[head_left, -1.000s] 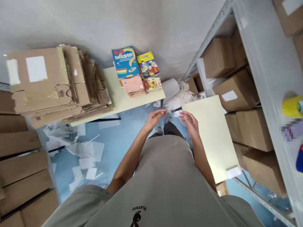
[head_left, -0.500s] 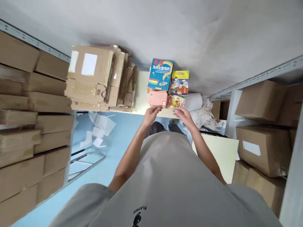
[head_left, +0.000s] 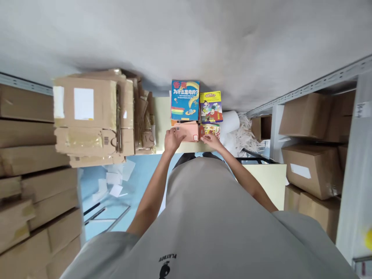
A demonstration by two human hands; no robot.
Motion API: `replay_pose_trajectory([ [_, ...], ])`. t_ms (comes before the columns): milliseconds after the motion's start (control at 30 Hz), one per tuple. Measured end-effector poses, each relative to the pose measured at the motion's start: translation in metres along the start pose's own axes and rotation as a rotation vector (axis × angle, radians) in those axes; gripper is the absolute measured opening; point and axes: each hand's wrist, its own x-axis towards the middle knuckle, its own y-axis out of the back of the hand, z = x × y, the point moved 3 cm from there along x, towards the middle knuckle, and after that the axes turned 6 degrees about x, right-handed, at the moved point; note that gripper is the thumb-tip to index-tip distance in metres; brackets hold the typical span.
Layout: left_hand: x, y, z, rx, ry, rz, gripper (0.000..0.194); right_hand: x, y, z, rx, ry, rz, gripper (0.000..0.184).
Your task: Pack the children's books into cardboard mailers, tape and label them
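Observation:
On the pale table a pink book or booklet lies at the front edge, a small red mark in its corner. My left hand reaches its left side, thumb apart from the fingers and laid over the cover. At its right side is my right hand, fingers stretched toward the red edge below a colourful small book. Neither hand visibly grips anything. Behind the pink one lies a blue book with a banana and planet on its cover, and beside it a yellow and purple book.
Flattened cardboard boxes are piled at the table's left. To the right are a white roll and shredded paper. Shelves with cartons flank both sides. Paper scraps lie on the blue floor.
Both hands have moved forward from the table's front edge to the sides of the pink book. The camera view has shifted, and the books stay in their arrangement.

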Motion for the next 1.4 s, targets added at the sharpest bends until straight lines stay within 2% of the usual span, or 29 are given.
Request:
replay_pose_trajectory([
  [167, 0.023, 0.002, -0.014, 0.030, -0.038, -0.040, 0.053, 0.002, 0.005, -0.001, 0.080, 0.034, 0.103, 0.039],
  [367, 0.043, 0.008, -0.030, -0.053, -0.040, -0.131, 0.046, 0.016, -0.022, -0.007, -0.028, 0.012, 0.202, 0.035],
  [467, 0.044, 0.012, -0.030, -0.046, -0.067, -0.147, 0.040, 0.027, -0.035, -0.008, -0.041, -0.012, 0.253, 0.040],
  [633, 0.034, 0.025, -0.023, -0.018, -0.225, -0.127, 0.009, 0.030, -0.039, -0.004, 0.021, -0.018, 0.302, 0.036],
  [833, 0.026, 0.035, -0.016, -0.128, -0.376, -0.251, 0.022, 0.014, -0.036, 0.000, 0.098, -0.002, 0.337, 0.031],
  [1000, 0.031, 0.035, -0.017, -0.104, -0.372, -0.248, 0.019, 0.012, -0.042, 0.003, 0.077, 0.010, 0.412, 0.032],
  [1100, 0.033, 0.034, -0.021, -0.101, -0.354, -0.244, 0.033, 0.011, -0.045, 0.003, 0.023, 0.014, 0.457, 0.026],
  [1167, 0.033, 0.032, -0.025, -0.103, -0.349, -0.258, 0.042, 0.011, -0.040, 0.000, -0.018, 0.011, 0.488, 0.021],
  [1233, 0.032, 0.031, -0.029, -0.100, -0.340, -0.246, 0.047, 0.013, -0.026, -0.005, -0.086, 0.010, 0.569, 0.024],
  [1333, 0.031, 0.029, -0.031, -0.097, -0.344, -0.194, 0.048, 0.022, 0.012, -0.019, -0.246, -0.007, 0.795, 0.045],
  [1400, 0.029, 0.029, -0.029, -0.111, -0.364, -0.173, 0.048, 0.035, 0.038, -0.026, -0.285, -0.052, 0.886, 0.062],
])
